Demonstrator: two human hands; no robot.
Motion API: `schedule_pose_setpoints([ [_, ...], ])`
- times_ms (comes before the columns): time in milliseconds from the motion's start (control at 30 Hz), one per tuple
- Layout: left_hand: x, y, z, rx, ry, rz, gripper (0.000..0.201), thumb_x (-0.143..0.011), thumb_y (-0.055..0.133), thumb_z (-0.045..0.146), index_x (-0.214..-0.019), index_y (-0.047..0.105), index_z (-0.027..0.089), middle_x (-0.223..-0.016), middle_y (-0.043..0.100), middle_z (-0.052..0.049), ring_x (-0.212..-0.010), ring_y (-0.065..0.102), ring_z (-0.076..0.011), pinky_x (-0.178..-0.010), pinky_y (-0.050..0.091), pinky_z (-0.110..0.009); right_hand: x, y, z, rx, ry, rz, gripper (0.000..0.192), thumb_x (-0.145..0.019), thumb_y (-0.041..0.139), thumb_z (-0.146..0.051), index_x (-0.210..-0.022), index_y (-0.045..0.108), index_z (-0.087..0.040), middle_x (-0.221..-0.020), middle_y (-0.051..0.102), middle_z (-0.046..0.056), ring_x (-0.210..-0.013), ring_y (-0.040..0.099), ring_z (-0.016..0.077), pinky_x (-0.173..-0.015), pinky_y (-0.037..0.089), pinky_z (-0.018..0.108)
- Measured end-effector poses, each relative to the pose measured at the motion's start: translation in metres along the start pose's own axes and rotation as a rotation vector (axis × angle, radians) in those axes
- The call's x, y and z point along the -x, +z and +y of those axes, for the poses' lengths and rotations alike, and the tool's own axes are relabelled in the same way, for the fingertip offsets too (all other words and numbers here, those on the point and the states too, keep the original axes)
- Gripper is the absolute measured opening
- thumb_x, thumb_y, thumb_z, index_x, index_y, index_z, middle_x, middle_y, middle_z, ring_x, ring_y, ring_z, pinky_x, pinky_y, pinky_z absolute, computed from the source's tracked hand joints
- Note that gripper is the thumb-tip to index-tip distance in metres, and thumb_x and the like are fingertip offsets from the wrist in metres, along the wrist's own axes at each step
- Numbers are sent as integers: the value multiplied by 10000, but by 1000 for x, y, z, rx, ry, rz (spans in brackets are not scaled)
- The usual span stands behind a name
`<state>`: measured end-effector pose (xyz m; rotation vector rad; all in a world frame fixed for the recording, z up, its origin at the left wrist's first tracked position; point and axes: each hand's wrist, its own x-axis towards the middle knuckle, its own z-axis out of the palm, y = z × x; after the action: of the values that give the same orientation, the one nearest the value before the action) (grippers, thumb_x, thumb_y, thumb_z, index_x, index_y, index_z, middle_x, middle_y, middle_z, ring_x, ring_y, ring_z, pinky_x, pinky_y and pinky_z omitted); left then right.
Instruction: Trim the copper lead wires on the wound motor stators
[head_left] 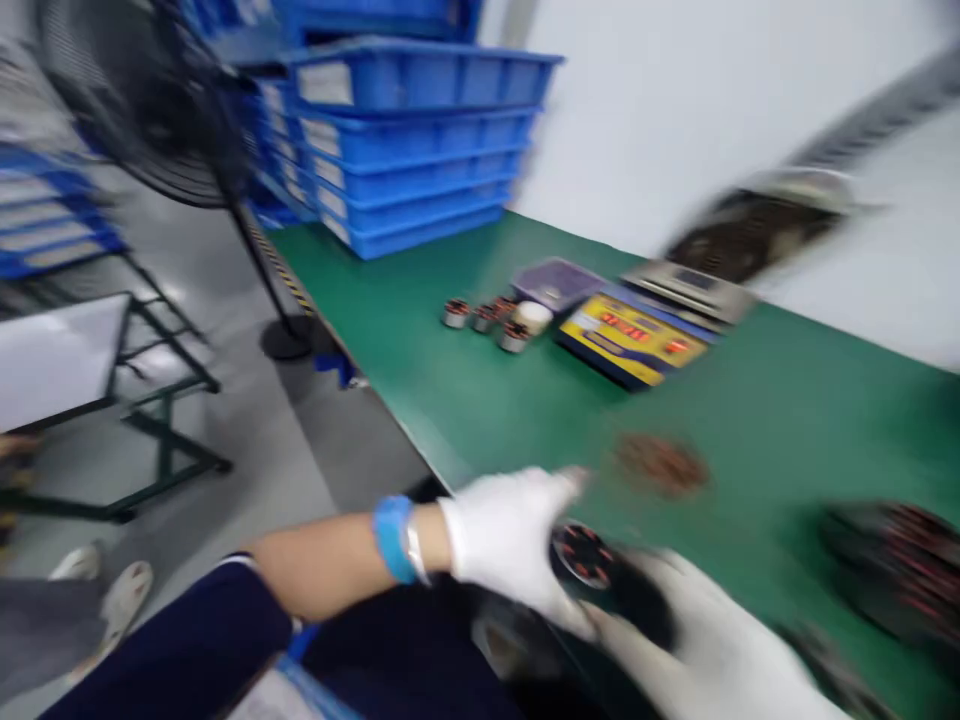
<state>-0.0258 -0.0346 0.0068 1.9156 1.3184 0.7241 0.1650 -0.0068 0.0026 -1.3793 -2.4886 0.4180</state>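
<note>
My left hand (514,545), in a white glove, curls around a round motor stator (583,555) with copper windings and a dark rim. It is over the near edge of the green table (510,420). Close on its right is my right hand (720,640), also gloved in white and smeared by motion. Its thumb reaches toward the left fingers, and a dark patch between thumb and fingers cannot be made out. Beyond the hands, a blurred pile of copper-coloured bits (660,463) lies on the table. Several similar stators (514,336) stand farther back.
Stacked blue crates (427,150) occupy the table's far left. A purple bin (556,283) is beside a yellow-and-blue device (634,335). Blurred dark and reddish items (892,570) lie at right. A standing fan (157,110) and someone's shoes (124,600) are on the left.
</note>
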Motion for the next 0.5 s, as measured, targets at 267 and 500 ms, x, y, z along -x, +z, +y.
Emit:
schedule_pose_setpoints([
  [267,-36,-21,-8,316,-363,-299,369,-800,606,462,-968,714,152,-830,714,-46,-573,584,-142,-479,480,-245,16,10,1,-21,86,34,487,-694,730,-571,-994,681,-191,-964,655,70,-878,625,251,-778,459,345],
  [500,-58,-17,4,258,-440,-415,260,-710,688,412,-739,692,153,-597,603,12,-494,503,-107,-452,439,-216,24,12,8,-4,48,76,475,-695,729,-608,-920,692,-192,-1003,670,81,-874,600,255,-773,411,352],
])
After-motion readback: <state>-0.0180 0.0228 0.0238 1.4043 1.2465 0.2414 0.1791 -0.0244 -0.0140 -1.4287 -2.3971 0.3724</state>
